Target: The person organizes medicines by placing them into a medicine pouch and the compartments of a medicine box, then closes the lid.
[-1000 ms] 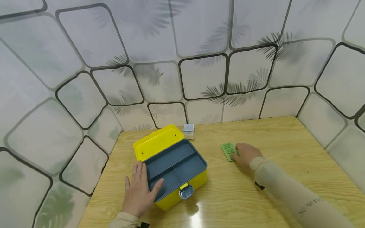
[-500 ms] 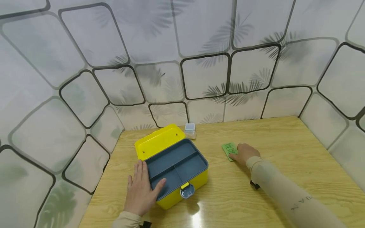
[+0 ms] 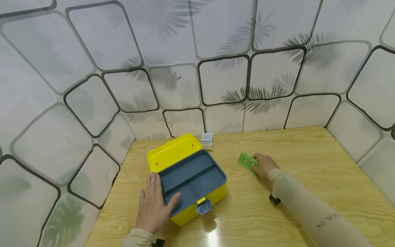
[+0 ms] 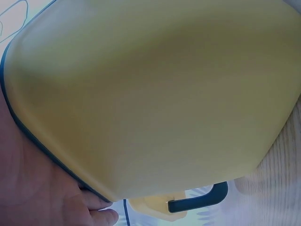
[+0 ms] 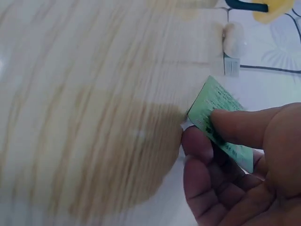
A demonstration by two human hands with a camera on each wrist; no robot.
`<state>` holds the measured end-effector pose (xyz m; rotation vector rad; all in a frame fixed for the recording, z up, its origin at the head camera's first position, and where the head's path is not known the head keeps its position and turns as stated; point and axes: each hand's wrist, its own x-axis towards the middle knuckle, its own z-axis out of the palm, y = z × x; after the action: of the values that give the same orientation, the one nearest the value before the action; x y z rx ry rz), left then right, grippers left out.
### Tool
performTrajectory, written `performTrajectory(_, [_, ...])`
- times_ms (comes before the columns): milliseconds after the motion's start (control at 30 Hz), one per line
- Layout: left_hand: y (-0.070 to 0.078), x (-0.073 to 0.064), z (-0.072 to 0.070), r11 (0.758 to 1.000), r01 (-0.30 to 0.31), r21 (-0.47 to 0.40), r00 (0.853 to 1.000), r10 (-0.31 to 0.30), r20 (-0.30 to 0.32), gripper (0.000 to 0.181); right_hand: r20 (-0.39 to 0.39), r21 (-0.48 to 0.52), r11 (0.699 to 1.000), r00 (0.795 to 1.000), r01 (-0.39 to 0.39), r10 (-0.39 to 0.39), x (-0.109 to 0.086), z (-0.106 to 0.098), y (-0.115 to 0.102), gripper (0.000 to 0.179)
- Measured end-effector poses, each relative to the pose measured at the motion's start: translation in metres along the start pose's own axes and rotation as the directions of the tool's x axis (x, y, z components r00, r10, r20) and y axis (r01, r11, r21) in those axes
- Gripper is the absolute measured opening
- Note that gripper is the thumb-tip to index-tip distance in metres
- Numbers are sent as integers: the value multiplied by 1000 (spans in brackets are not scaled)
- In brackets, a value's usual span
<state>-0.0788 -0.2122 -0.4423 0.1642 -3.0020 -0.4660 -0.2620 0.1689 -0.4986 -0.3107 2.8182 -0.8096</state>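
A yellow storage box [image 3: 216,196] stands on the table with its yellow lid [image 3: 174,152] tipped back. Its dark blue divided tray [image 3: 185,163] shows no contents. My left hand [image 3: 154,204] rests along the box's left rim, fingers straight, thumb reaching over the tray; in the left wrist view the box wall [image 4: 164,108] hides most of that hand. To the right of the box, my right hand [image 3: 264,165] pinches a flat green blister pack [image 3: 246,160] with dark print. In the right wrist view, the thumb lies on the pack's printed face [image 5: 214,101], which is tilted up.
A small clear container with a pale lid [image 3: 206,138] stands behind the box, near the wall. A grey-blue latch [image 3: 203,207] hangs at the box's front. The wooden table [image 3: 296,147] meets patterned curtain-like walls [image 3: 225,82] behind and at the sides.
My right hand has lifted and tilted the green blister pack from lying flat on the table. The left hand stays on the box rim. The view has shifted slightly.
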Motion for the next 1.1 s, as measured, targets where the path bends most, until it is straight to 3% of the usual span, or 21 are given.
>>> performTrajectory(267, [1, -1, -1, 1000, -9, -11, 1000, 9, -17, 104, -83, 144, 989, 996, -26, 38, 2, -6, -2, 46])
performTrajectory(400, [1, -1, -1, 1000, -12, -3, 1000, 12, -13, 104, -111, 267, 963, 993, -19, 51, 1, -12, -8, 44])
performTrajectory(533, [1, 0, -2, 1000, -9, -6, 1000, 9, 0, 105, -119, 346, 938, 993, 35, 7, -3, -18, -16, 45])
performTrajectory(833, [2, 0, -3, 1000, -11, 2, 1000, 11, -4, 104, -195, 447, 886, 980, 123, -37, -11, -32, -55, 42])
performTrajectory(1100, [1, 0, -3, 1000, -10, 2, 1000, 10, -8, 103, -283, 450, 866, 955, 215, -90, -19, -37, -92, 47])
